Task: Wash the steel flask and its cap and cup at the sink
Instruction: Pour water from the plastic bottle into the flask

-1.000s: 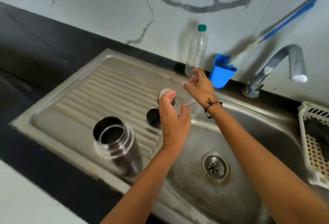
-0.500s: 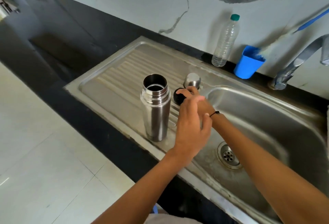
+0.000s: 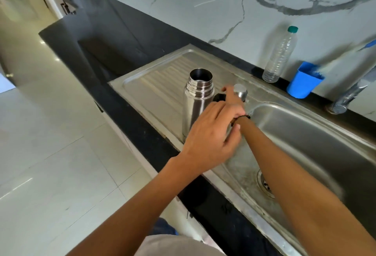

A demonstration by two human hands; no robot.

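Since a second ago, moved from above the basin edge to the ribbed draining board; the view swung left too. Reads as a switch of target: reaching for the next piece, with the washing itself apparently still ahead.

Tall open-mouthed steel flask [image 3: 198,101] standing upright on the draining board of the stainless steel sink [image 3: 317,133]. Small round black cap [image 3: 219,97] just beside it, domed steel cup [image 3: 240,91] mouth-down next to that.

Right hand [image 3: 234,103] stretched forward, fingers extended toward cap and cup, apparently holding nothing; contact impossible to judge. Left hand [image 3: 211,135] hovering in front of the flask, fingers loosely spread, empty, crossing over the right wrist.
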